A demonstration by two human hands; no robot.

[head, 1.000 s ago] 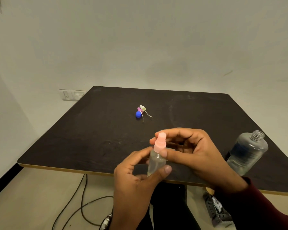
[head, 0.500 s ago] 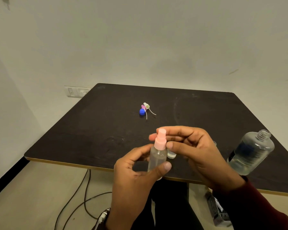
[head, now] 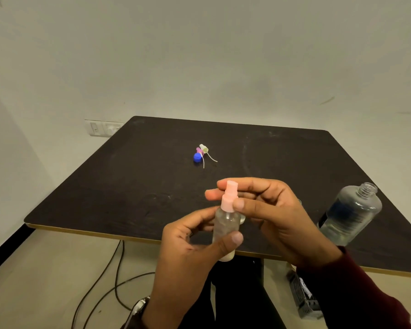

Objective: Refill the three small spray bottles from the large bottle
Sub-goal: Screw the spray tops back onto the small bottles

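Note:
A small clear spray bottle (head: pixel 226 227) stands upright in the air above the table's near edge. My left hand (head: pixel 188 252) grips its body, thumb across the front. My right hand (head: pixel 268 214) pinches its pink spray cap (head: pixel 229 198) between thumb and fingers. The large clear bottle (head: pixel 351 214), uncapped, stands at the right on the black table (head: pixel 128 186). Part of another small clear bottle (head: pixel 242 218) shows behind my hands. Farther back lie a blue cap (head: pixel 196 157), a pink spray head (head: pixel 199 150) and a white spray head (head: pixel 203 147) with thin tubes.
A wall socket (head: pixel 103 128) sits left of the table. Cables (head: pixel 114 276) run over the floor under the near edge. A dark box (head: pixel 301 298) lies on the floor at the right. A watch (head: pixel 138 309) is on my left wrist.
My hands and the small bottle stay almost where they were. My right fingers have shifted slightly around the pink cap. The camera has tilted a little.

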